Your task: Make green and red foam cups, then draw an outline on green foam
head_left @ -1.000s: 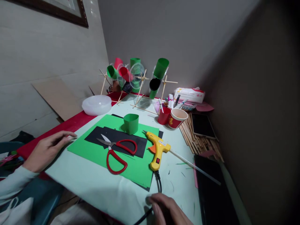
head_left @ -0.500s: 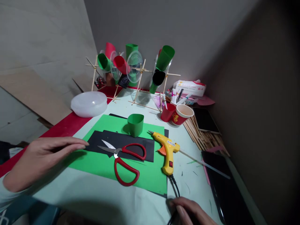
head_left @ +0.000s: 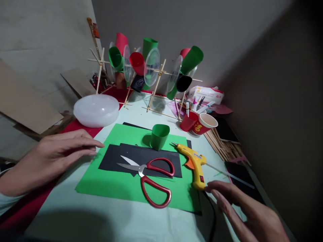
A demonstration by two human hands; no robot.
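Note:
My left hand point(head_left: 58, 156) hovers at the left edge of the green paper point(head_left: 101, 183). Its fingers stretch forward, thumb a little below them, with nothing held. My right hand point(head_left: 244, 211) is beside the handle end of a yellow glue gun point(head_left: 198, 169), fingers extended and empty as far as I can see. The gun lies on its side with a glue stick point(head_left: 232, 175) out of its back. Red-handled scissors point(head_left: 157, 191) lie with blades parted over black paper strips point(head_left: 113, 156). A small green paper cup point(head_left: 159, 137) stands behind them.
At the back stands a stick frame point(head_left: 157, 84) bearing clear discs and coloured paper cups. A translucent plastic bowl point(head_left: 97, 111) is at left. Red cup point(head_left: 188, 121), paper cup point(head_left: 205, 124) and wooden sticks point(head_left: 217, 146) are at right, near a dark phone-like slab point(head_left: 244, 185).
My right hand has moved up from the cord to the base of the glue gun. My left hand has its fingers slightly more apart. The view has shifted, the papers and tools lying still.

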